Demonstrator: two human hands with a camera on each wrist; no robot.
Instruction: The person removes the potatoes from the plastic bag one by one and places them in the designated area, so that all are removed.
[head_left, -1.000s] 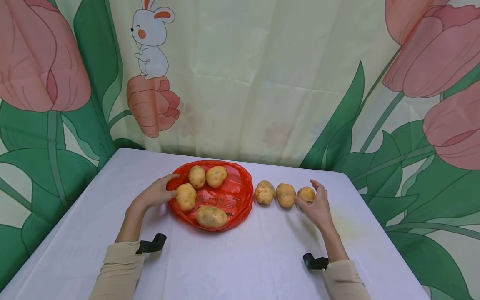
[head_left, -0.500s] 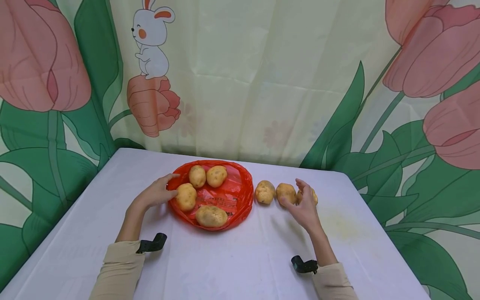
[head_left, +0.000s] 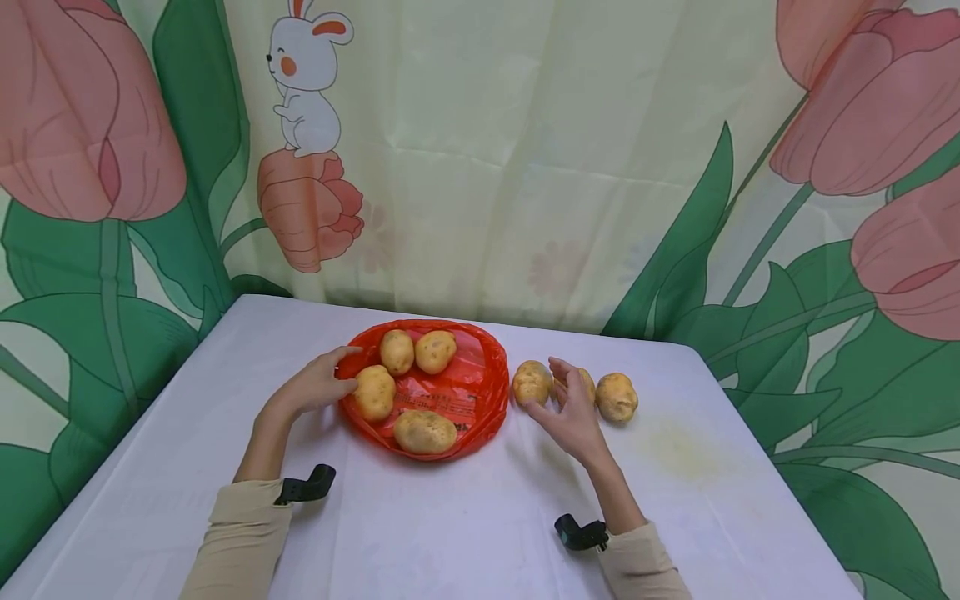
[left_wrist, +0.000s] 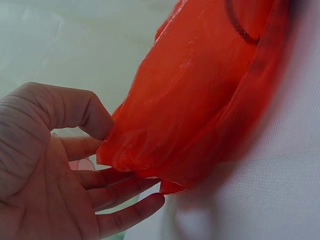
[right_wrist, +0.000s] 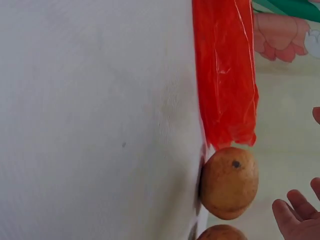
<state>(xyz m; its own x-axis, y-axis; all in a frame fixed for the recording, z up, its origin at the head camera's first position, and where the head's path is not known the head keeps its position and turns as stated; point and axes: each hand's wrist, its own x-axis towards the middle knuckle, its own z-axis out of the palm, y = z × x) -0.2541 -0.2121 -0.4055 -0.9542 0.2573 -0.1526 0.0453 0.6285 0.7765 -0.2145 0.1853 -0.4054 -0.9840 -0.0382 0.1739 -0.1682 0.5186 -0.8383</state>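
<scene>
In the head view, a red plastic bag [head_left: 498, 400] with a rolled-down rim stands spread on the table, several potatoes inside. My left hand [head_left: 321, 385] grips its left rim beside one potato [head_left: 374, 393]. In the left wrist view the bent thumb [left_wrist: 92, 112] meets the bag's edge, with the other fingers along it. My right hand [head_left: 573, 421], holding nothing, hovers with parted fingers over a row of three potatoes right of the bag. The left one [head_left: 532, 383] is by its thumb, the middle one [head_left: 587, 383] is partly hidden behind it, and the right one [head_left: 617, 397] lies uncovered.
A white cloth covers the table [head_left: 450, 533], with a faint yellowish stain [head_left: 686, 450] at the right. Behind the table's far edge hangs a curtain [head_left: 480, 167] printed with tulips and a rabbit. Each wrist wears a small black camera.
My right hand has moved left along the row, from the rightmost potato to over the middle one. The left hand, the bag and the potatoes have stayed in place.
</scene>
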